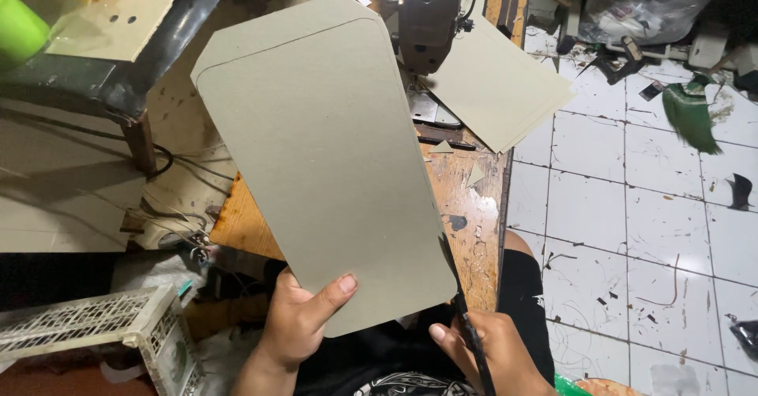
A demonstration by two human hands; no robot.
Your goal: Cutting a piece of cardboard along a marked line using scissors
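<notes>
A person's left hand [304, 317] holds a large grey card sheet [324, 159] upright, fingers pinched on its bottom edge. The right hand [493, 349], at five o'clock, grips black scissors [462, 309] whose blades meet the sheet's lower right edge. Behind the sheet lies a worn wooden bench [466, 206] with a sewing machine [430, 17] at twelve o'clock and more grey sheets [497, 84] beside it. A white slatted crate [103, 325] sits at eight o'clock; its contents cannot be seen.

Single head-worn view, looking steeply down, close over hands, lap, wooden table [474, 206] edge, tiled floor [632, 206]
</notes>
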